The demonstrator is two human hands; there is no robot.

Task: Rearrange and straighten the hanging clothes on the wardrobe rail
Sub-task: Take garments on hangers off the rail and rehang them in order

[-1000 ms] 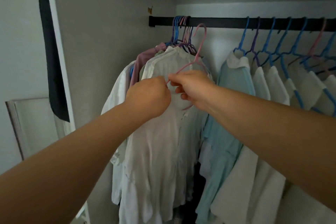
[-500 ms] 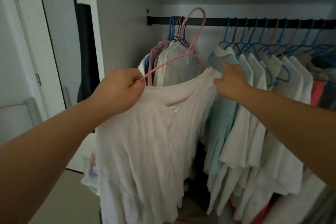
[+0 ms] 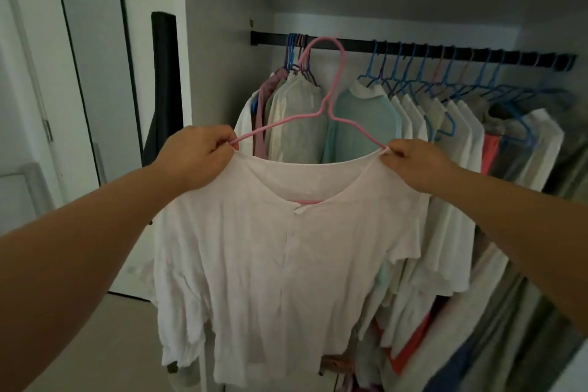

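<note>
Both hands up front, 1 white shirt [image 3: 280,248] on 1 pink hanger [image 3: 331,95] held off the rail [image 3: 356,45], in front of the hanging clothes. Left hand [image 3: 197,159] pinches the shirt's left shoulder + hanger arm; right hand [image 3: 416,165] pinches the right shoulder + other hanger arm. Fingers of both curled tight on fabric. Hanger hook sits near rail height, overlaps the rail in view; can't tell if it touches. Shirt hangs flat, front facing cam, neckline stretched between the 2 hands, pink bottom bar visible inside the neck opening.

Rail: 1 black bar, wall to wall. 2 groups on it w/ a gap between. Left cluster [image 3: 286,111]: approx 5 garments, packed, hooks bunched, mauve one incl. Right group: mint shirt [image 3: 359,124] first, then a row of white ones, mostly blue hangers [image 3: 445,79]; exact count unclear, far end blurred. 1 orange-red item [image 3: 490,153] among them. 1 dark strip [image 3: 164,73] on wall left of wardrobe.
</note>
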